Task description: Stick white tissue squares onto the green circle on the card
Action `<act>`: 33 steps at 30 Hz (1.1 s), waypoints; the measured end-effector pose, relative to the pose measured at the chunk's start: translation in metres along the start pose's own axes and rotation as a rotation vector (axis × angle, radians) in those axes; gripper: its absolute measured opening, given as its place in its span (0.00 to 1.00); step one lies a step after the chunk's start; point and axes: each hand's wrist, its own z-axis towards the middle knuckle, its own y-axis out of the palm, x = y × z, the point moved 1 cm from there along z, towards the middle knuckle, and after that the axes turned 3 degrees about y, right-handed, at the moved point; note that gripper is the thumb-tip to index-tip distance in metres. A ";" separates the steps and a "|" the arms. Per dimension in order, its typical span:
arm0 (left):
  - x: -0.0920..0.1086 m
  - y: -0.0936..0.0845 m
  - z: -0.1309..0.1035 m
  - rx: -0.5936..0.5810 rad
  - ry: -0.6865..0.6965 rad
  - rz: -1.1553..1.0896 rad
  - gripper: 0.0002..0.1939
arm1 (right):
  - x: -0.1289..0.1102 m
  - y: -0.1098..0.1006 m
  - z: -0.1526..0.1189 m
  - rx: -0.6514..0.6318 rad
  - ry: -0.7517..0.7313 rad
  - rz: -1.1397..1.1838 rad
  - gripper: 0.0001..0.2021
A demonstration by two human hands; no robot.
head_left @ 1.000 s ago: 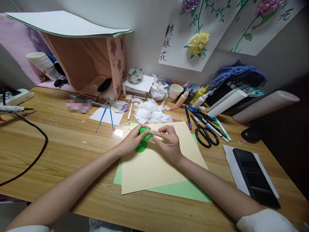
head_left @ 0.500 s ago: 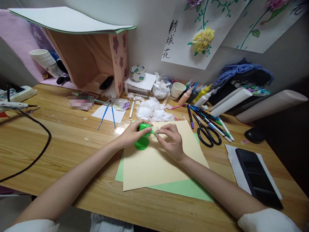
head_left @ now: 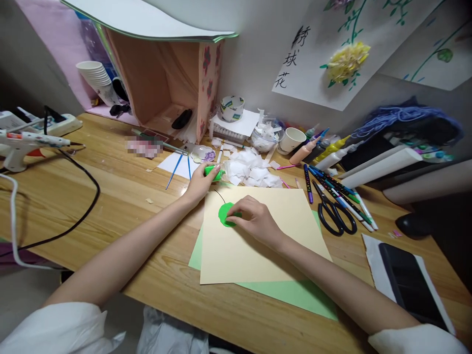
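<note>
A cream sheet (head_left: 258, 255) lies over a light green sheet (head_left: 295, 295) on the wooden desk. On its upper left part is a round bright green piece (head_left: 225, 215), with a thin dark line running up from it. My right hand (head_left: 254, 219) has thumb and index finger pinched at the right side of this piece; what is between the fingertips is too small to make out. My left hand (head_left: 202, 184) is wrapped round a bright green packet (head_left: 213, 172) with a clear end, just beyond the sheet's upper left corner.
White paper scraps (head_left: 250, 169) lie behind the sheets. Black scissors (head_left: 335, 214), pens (head_left: 342, 196) and a black phone (head_left: 409, 280) are at the right. A glue gun (head_left: 33, 142) with its cable lies at the left.
My hands have moved apart. My left hand has carried the packet up and left, away from the round piece, while my right hand has come down to that piece. The view has shifted left.
</note>
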 end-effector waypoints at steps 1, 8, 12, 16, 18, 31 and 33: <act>0.000 0.001 -0.001 -0.003 0.002 0.009 0.14 | -0.001 0.004 0.002 0.006 -0.034 -0.017 0.02; -0.010 0.001 0.003 -0.004 0.073 0.067 0.13 | -0.001 0.009 -0.001 -0.004 -0.233 -0.234 0.08; -0.010 0.001 0.003 -0.014 0.094 0.079 0.12 | -0.001 0.002 -0.010 -0.054 -0.307 -0.350 0.16; -0.006 0.002 0.001 -0.018 0.105 0.091 0.10 | 0.001 0.002 -0.015 -0.137 -0.365 -0.398 0.16; -0.006 0.002 0.001 -0.020 0.097 0.086 0.10 | 0.001 0.003 -0.016 -0.142 -0.381 -0.395 0.15; -0.005 0.002 0.001 0.008 0.028 0.064 0.12 | 0.001 0.002 -0.015 -0.132 -0.362 -0.463 0.15; -0.005 0.002 0.001 0.007 0.027 0.065 0.12 | 0.002 0.001 -0.015 -0.100 -0.368 -0.457 0.16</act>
